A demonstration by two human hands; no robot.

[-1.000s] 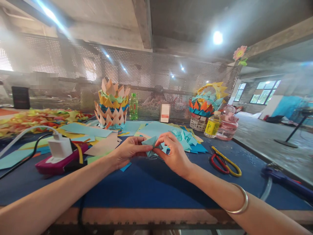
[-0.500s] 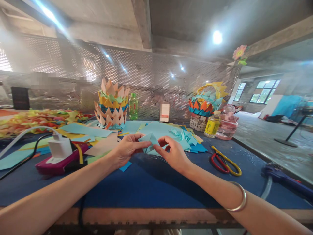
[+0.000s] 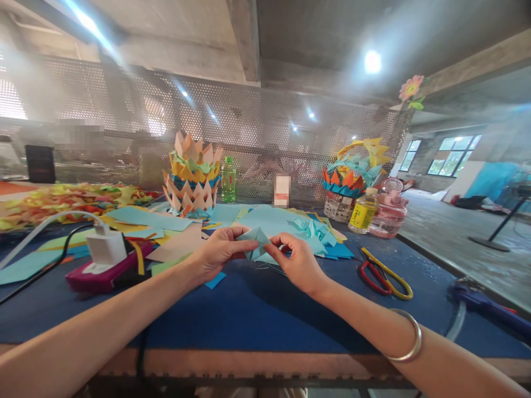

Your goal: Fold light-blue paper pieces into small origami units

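Observation:
A small light blue folded paper (image 3: 258, 239) is held between my two hands, just above the blue table. My left hand (image 3: 219, 253) pinches its left side between thumb and fingers. At its right edge, the thumb and index finger of my right hand (image 3: 296, 260) are closed on the paper. Light blue sheets (image 3: 269, 219) lie behind the hands, with a cluster of folded light blue pieces (image 3: 316, 231) on top at the right.
Scissors (image 3: 384, 276), a glue gun (image 3: 477, 298), a yellow bottle (image 3: 363, 211) and a pink jug (image 3: 389, 215) are at the right. A magenta power strip (image 3: 99, 273) and a layered paper basket (image 3: 193, 182) stand left. Another basket (image 3: 338, 205) is behind.
The view has shifted slightly, so most things appear a little further right. Both hands keep hold of the folded paper, whose tilt has changed slightly.

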